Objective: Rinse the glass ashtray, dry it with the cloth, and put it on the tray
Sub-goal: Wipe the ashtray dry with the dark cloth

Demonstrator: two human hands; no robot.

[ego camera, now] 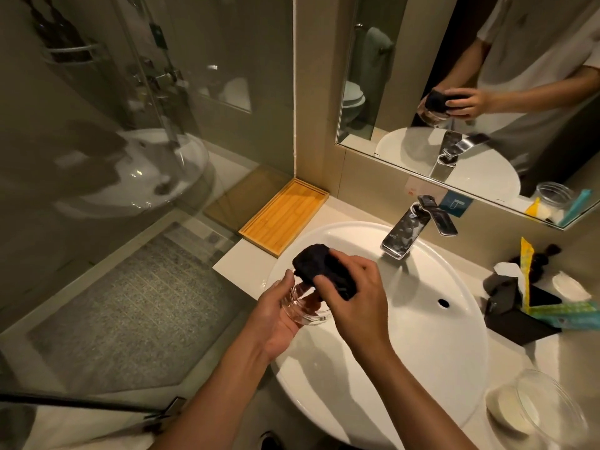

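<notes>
My left hand (276,315) cups the clear glass ashtray (306,308) from below, over the left rim of the white sink (422,336). My right hand (354,297) grips a bunched dark cloth (319,266) and presses it into the top of the ashtray. Part of the glass is hidden by the cloth and my fingers. The wooden tray (282,216) lies on the counter to the upper left of the sink, against the wall corner, with nothing on it.
A chrome faucet (409,228) stands behind the basin. At the right sit a black holder (516,316) with sachets and a glass jar (548,407). A mirror (470,92) is above. A glass shower wall (146,125) borders the counter's left edge.
</notes>
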